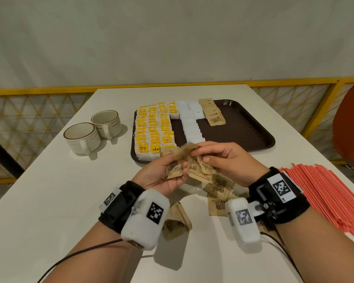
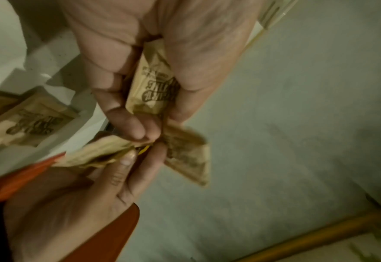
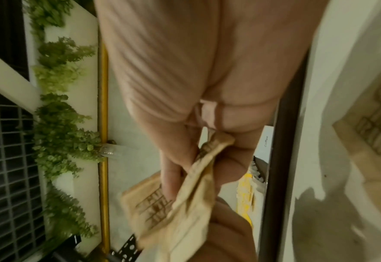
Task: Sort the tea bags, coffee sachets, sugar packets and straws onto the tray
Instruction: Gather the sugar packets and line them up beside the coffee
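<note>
Above the near edge of the brown tray (image 1: 253, 127), a bunch of brown sugar packets (image 1: 198, 170) is held between both hands. The left hand (image 1: 159, 174) is curled palm-up around several packets, which are pinched between its thumb and fingers (image 2: 126, 124), as is seen in the left wrist view. The right hand (image 1: 229, 160) is closed on one blurred packet (image 1: 189, 149) at the top of the bunch, gripped between thumb and fingertips; in the right wrist view the same packet (image 3: 198, 179) is seen crumpled between them. The two hands are just beside each other, fingertips nearly touching.

More sugar packets (image 1: 219, 193) are left loose on the white table (image 1: 49, 201), below and between the wrists. On the tray, yellow-tagged tea bags (image 1: 151, 127) are laid in rows at the left, white coffee sachets (image 1: 190, 123) in the middle, and a short row of sugar packets (image 1: 213, 113) just to their right. A bundle of red straws (image 1: 325, 197) is spread on the table to the right of the right wrist, well apart from the tray. Two cups (image 1: 94, 133) are stood left of the tray.
</note>
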The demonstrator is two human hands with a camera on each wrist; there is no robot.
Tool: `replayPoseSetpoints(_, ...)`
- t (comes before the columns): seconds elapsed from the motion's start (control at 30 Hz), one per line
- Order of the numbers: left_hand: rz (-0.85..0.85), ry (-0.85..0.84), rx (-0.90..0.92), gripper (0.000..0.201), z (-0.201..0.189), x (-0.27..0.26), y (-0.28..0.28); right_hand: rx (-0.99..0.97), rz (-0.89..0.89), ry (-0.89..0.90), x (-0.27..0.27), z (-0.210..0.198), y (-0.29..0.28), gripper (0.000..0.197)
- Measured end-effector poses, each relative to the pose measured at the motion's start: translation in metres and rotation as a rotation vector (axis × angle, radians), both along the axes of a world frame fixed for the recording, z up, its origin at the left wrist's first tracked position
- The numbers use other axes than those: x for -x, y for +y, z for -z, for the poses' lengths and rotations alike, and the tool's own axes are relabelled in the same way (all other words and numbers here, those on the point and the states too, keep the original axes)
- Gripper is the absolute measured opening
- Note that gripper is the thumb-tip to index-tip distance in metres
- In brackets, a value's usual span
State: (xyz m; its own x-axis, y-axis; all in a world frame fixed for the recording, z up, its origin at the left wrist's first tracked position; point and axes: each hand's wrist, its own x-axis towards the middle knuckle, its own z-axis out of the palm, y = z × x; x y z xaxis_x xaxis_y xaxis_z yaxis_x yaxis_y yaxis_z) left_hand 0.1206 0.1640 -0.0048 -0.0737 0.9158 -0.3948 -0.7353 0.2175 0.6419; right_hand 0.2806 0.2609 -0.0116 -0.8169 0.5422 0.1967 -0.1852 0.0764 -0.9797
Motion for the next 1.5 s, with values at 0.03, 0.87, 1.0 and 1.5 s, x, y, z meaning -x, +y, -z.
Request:
replayPoseSetpoints(0.03,-0.003,0.032,-0.005,0.042,0.001,0.001,0.001,0.065,0.012,0.002,0.0,0.0,0.001,0.044)
replayPoseSetpoints(0.87,-0.084,0.392,-0.141,0.004,0.012,0.005,0.005,0.34,0.225,-0.011,0.005,0.004,0.005,0.035)
replayPoseSetpoints(1.0,-0.131,0.363,-0.116,0.016,0.014,0.002,0.009,0.312,0.269,0.007,0.007,0.005,0.003,0.03)
replayPoseSetpoints(1.5,0.085,-0.044,-0.015,0.026,0.008,-0.003,0.003,-0.379,0.252,-0.174,0.007,-0.004,-0.006,0.017)
